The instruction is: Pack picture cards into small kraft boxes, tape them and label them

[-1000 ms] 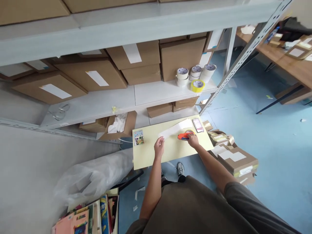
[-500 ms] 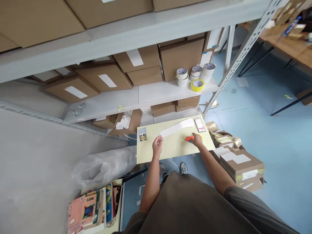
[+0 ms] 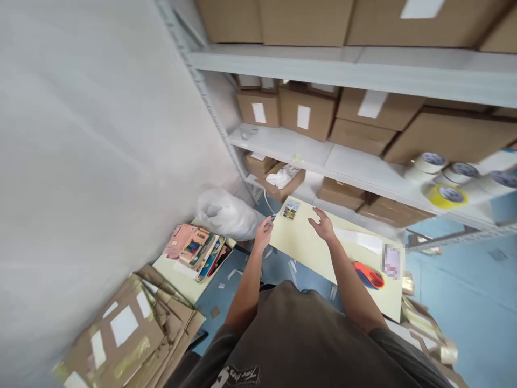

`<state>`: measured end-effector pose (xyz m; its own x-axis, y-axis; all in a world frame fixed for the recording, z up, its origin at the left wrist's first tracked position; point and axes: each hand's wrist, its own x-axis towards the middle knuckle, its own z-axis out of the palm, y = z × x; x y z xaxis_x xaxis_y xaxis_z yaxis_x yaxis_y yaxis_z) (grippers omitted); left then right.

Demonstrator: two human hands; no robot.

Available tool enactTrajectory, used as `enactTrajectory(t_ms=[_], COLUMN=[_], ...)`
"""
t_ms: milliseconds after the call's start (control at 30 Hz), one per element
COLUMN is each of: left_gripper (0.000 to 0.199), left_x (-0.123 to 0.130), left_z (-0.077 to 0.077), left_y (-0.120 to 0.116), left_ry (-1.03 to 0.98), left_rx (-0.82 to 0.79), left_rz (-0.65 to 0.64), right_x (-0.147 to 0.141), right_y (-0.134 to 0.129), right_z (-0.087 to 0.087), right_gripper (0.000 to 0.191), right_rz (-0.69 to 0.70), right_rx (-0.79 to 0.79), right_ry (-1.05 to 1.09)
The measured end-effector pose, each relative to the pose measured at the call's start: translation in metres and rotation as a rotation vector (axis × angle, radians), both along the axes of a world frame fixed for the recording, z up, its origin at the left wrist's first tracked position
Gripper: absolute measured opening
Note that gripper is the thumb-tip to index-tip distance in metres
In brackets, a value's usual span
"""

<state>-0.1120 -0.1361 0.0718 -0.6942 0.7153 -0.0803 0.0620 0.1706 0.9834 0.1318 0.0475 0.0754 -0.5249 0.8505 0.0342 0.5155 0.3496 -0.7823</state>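
My left hand (image 3: 264, 233) is at the left edge of the pale yellow table (image 3: 299, 242), fingers apart and holding nothing. Over the table, my right hand (image 3: 322, 223) is also open and empty, between a small colourful card (image 3: 290, 209) and a white paper strip (image 3: 359, 239). An orange and blue tape dispenser (image 3: 368, 276) lies on the table to the right of my right forearm. Beyond it, near the right end, is a blurred-out flat item (image 3: 391, 261).
A stack of books (image 3: 197, 250) stands on a low surface at left, beside a roll of clear wrap (image 3: 230, 213). Flattened cardboard (image 3: 133, 328) leans at lower left. Shelves (image 3: 363, 172) behind hold boxes and tape rolls (image 3: 447, 195).
The view has swung left. My right hand has let go of the orange and blue dispenser and moved left across the table. Both hands are now nearer the card end.
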Motion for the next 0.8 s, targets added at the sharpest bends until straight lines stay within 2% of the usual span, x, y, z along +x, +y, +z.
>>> enactTrajectory(t_ms=[167,300,467,567,633,700,800], left_gripper=[0.038,0.044,0.05,0.055,0.058,0.059,0.057], left_x=[-0.094,-0.175,-0.263,-0.301,-0.32,-0.335,-0.346], left_z=[-0.003,-0.006,-0.022,-0.032,-0.038,-0.046,-0.06], left_y=[-0.055,-0.099,-0.149,-0.171,-0.18,-0.182,-0.172], left_ry=[0.034,0.016,-0.027,-0.066,-0.088,-0.12,-0.187], left_rx=[0.064,0.067,0.037,0.018,0.004,-0.011,-0.035], left_rz=[0.224,0.381,0.498,0.513,0.523,0.515,0.47], right_x=[-0.134,-0.236,-0.343,-0.396,-0.43,-0.461,-0.502], right_y=[-0.037,-0.075,-0.106,-0.119,-0.129,-0.14,-0.155], right_z=[0.01,0.015,0.006,-0.011,-0.028,-0.051,-0.09], right_gripper=[0.058,0.058,0.058,0.058,0.058,0.059,0.064], right_rz=[0.255,0.397,0.521,0.552,0.577,0.603,0.662], right_rx=[0.038,0.02,0.037,0.011,-0.007,-0.019,-0.05], right_ry=[0.023,0.013,-0.067,-0.117,-0.154,-0.203,-0.308])
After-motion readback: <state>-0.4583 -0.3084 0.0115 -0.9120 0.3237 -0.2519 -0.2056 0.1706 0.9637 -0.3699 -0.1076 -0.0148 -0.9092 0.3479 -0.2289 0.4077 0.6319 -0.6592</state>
